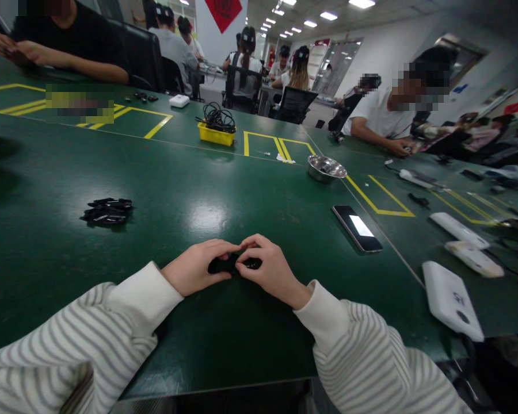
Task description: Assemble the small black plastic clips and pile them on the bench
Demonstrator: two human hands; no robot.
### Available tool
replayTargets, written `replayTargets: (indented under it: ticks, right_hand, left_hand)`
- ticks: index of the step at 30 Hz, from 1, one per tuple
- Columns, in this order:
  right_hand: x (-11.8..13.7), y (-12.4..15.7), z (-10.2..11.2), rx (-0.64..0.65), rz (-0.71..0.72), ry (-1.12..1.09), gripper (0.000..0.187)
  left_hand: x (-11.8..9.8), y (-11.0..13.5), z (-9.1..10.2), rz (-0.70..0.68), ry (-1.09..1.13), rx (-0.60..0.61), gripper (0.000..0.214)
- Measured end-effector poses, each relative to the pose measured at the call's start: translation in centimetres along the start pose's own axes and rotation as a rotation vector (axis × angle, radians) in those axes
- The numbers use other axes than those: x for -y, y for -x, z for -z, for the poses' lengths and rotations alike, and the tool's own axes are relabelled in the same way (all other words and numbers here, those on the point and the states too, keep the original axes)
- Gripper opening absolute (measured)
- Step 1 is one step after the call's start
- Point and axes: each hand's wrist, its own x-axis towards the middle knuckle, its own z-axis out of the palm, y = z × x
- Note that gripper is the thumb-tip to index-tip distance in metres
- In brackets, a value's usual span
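Observation:
Near the table's front edge, my hands meet over a small black part (224,264) that my fingers partly cover. My left hand (197,265) curls round it, thumb below and fingers above. With thumb and forefinger pinched at its right end is my right hand (271,269); more black shows through the loop of those fingers. The part's exact kind cannot be made out. To the left on the green table (190,190) lies a pile of similar-looking glossy black pieces (107,211), apart from both hands.
A phone (357,229) with a lit screen lies right of my hands. Farther back stand a metal bowl (327,169) and a yellow bin (216,135) of black cables. White devices (452,300) line the right side. Other people sit across the table and beyond.

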Motion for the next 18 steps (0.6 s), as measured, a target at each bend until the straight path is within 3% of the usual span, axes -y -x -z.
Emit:
replayTargets:
  ticks: [18]
  right_hand:
    - [0.05, -0.05, -0.14, 0.006, -0.044, 0.023, 0.005]
  left_hand:
    - [0.7, -0.03, -0.36, -0.216, -0.17, -0.011, 0.03]
